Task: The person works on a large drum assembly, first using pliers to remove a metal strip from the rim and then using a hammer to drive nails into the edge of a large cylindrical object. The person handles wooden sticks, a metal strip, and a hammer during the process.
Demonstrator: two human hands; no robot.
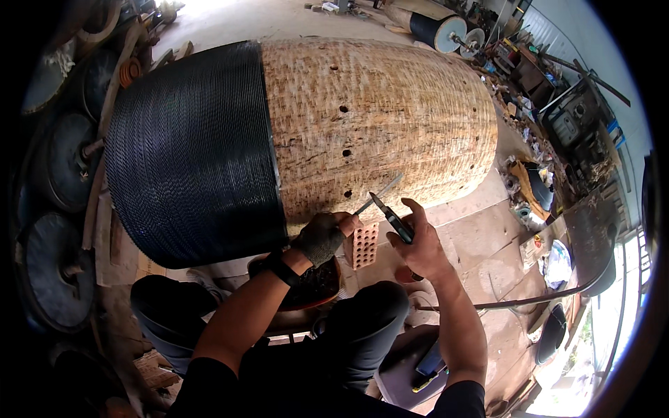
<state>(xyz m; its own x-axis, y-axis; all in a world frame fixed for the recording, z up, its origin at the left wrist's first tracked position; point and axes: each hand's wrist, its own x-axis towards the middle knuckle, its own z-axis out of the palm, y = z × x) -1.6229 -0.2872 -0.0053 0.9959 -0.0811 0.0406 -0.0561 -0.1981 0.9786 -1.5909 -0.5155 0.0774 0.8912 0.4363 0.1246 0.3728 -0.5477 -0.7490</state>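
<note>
A large wooden drum [390,104] lies across in front of me, its pale, rough surface dotted with several dark holes. Tight black ridged rows [195,153] cover its left part. My left hand [322,238], in a dark fingerless glove, pinches a thin grey strip [380,193] that slants up to the right before the drum's lower side. My right hand [425,247] is closed round a dark-handled knife [397,224], index finger raised. The knife's tip points up and left, close to the strip; whether they touch I cannot tell.
A perforated red brick [364,246] stands under the drum. Between my knees sits a reddish basin [313,301] of dark bits. Black discs [59,268] line the left side; clutter [529,139] runs along the right wall. A blue tool [430,359] lies by my right knee.
</note>
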